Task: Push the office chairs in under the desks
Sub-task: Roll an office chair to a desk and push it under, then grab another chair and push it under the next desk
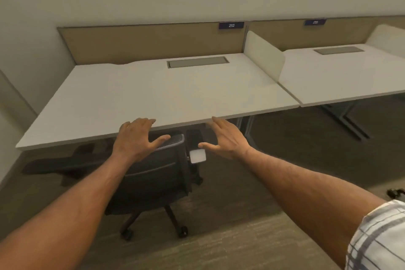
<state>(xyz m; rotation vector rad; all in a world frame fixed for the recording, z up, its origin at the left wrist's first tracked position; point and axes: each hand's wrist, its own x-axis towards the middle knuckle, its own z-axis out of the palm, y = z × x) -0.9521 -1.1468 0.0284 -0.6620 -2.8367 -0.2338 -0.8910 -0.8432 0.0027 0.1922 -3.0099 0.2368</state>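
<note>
A black mesh-backed office chair (153,173) stands at the front edge of a white desk (153,94), its seat hidden under the desktop, its backrest and wheeled base on my side. My left hand (135,138) hovers open with spread fingers over the top of the backrest, thumb near its rim. My right hand (223,138) is open too, just right of the backrest, above the chair's armrest (194,138) and a white tag (198,156). I cannot tell whether either hand touches the chair.
A second white desk (350,76) stands to the right behind a white divider (263,57). Tan back panels carry number plates, one reading 212 (231,25). A wall closes the left side. A caster of something (395,193) shows at the right edge on the floor.
</note>
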